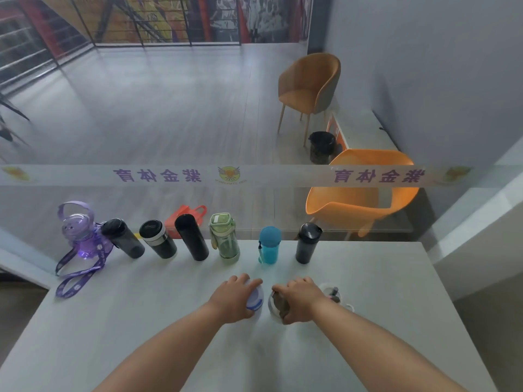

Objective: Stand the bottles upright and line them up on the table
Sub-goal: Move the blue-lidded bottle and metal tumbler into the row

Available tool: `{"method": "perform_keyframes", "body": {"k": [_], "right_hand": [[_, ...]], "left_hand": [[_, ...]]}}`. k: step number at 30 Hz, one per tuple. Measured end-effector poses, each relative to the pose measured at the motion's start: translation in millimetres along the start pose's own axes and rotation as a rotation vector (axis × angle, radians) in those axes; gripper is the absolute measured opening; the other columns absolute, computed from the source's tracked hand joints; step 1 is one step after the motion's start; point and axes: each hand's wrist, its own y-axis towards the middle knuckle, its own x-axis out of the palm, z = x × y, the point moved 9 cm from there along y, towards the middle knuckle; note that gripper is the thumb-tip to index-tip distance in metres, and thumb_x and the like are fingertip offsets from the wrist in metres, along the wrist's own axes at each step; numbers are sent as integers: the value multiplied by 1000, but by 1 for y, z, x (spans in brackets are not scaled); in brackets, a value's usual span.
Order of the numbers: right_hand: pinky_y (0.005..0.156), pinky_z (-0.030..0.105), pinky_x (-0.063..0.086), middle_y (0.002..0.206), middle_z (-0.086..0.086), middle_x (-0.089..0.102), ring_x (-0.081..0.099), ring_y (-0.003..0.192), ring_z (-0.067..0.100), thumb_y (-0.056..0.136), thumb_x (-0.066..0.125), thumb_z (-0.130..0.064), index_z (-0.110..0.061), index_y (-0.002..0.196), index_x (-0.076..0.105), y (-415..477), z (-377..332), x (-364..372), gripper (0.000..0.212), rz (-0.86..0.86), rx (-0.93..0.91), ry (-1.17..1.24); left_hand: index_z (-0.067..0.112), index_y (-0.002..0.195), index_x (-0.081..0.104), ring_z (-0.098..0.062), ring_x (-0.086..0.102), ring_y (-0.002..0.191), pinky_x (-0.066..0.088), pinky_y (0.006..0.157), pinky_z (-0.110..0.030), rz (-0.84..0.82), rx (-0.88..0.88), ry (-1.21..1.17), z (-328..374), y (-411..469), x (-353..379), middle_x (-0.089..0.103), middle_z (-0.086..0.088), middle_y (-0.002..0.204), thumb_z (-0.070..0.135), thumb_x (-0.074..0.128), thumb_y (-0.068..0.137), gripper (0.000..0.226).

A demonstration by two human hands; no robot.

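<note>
Row at the far edge: seven bottles stood upright in a line on the white table, just before the glass wall.
Row order, left to right: purple bottle with a lanyard trailing forward, dark tumbler, black-and-silver flask, tall black flask, green bottle, blue bottle, dark shaker.
Left hand: curled over the top of a white bottle with a blue band, fingers wrapped around it, in front of the row.
Right hand: closed over a clear bottle with a brown top, just beside the white one.
Posture of the two held bottles: seen from straight above, they seemed upright, though the hands hid most of each.
Near right: a clear mug-like vessel stood just beyond the right wrist.
Beyond the glass: two orange chairs and a dark bin.
</note>
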Motion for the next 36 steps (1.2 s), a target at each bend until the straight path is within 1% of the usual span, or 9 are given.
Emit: {"method": "perform_keyframes", "body": {"k": [6,13,19,22,25,28,31,33,36], "right_hand": [[91,41,40,121,5,61,54,107,29,71,71,-62,-36,138,38,3,75,-54,80,99,87,55],[99,42,38,136,1,58,54,123,30,64,67,-64,-37,143,36,-12,160,-72,88,133,179,91],[97,42,40,132,3,60,55,121,30,65,68,-65,-37,144,33,-34,225,-65,91,128,246,134],[97,41,43,134,-1,61,57,120,29,64,68,-66,-37,142,37,-47,254,-60,90,154,261,165],[97,41,45,136,-7,60,56,123,25,64,70,-65,-37,139,41,-59,282,-52,85,193,277,224],[99,40,44,137,-6,58,53,124,24,65,70,-63,-37,139,42,-68,310,-38,83,212,308,271],[97,39,41,130,1,60,54,120,28,67,66,-64,-35,139,40,-70,335,-20,82,195,335,285],[96,38,41,126,2,61,54,117,28,67,65,-64,-35,139,39,-69,348,-9,81,198,340,287],[95,39,41,124,1,61,54,116,27,67,65,-62,-36,137,39,-63,363,1,79,192,345,297]], "left_hand": [[37,146,26,-24,48,119,48,96,-37,59,-35,-8,27,34,-37,43,0,140,50,74,79,83],[38,145,22,-29,47,119,45,95,-42,84,16,37,79,82,-63,42,-4,139,51,68,79,82],[36,146,24,-28,44,125,45,99,-44,83,90,33,136,117,-71,40,-2,144,50,70,80,82],[37,145,24,-28,46,123,46,97,-44,81,127,42,165,136,-70,40,-3,142,50,71,80,82],[39,144,23,-28,45,124,47,99,-44,62,149,35,192,159,-64,40,-2,144,48,73,79,83],[39,144,23,-29,43,126,48,99,-44,38,136,7,215,186,-52,39,-2,144,45,74,79,83],[36,144,23,-33,43,122,50,94,-47,20,100,1,234,211,-38,38,-5,141,40,71,81,79],[33,145,23,-35,42,120,49,92,-47,23,81,-11,242,224,-30,37,-7,141,37,69,83,77],[32,146,23,-36,40,121,45,96,-47,33,38,-66,245,242,-26,37,-8,141,33,68,84,77]]}}
